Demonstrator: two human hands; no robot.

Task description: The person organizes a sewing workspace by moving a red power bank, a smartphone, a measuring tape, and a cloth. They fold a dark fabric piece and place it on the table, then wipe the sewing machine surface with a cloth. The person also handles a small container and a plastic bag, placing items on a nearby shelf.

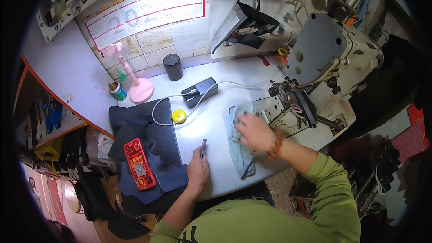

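My left hand [198, 169], near the table's front edge, is closed around a slim, dark tool [204, 147] with its tip pointing away from me. Its exact kind is too small to make out. To the right, my right hand [255, 132] presses on a crumpled light blue cloth [243, 164], fingers bent over it and slightly blurred. A beaded bracelet [275, 146] circles that wrist. The cloth lies on the white tabletop [216, 130], against the left end of the sewing machine's metal bed [279, 118].
Dark fabric pieces [144, 121] lie at left, bearing a red phone case [139, 164]. Behind are a yellow tape measure [178, 116], a black power bank [200, 92] with white cable, a dark jar [173, 67] and a pink stand [141, 90]. The sewing machine [321, 49] fills the right.
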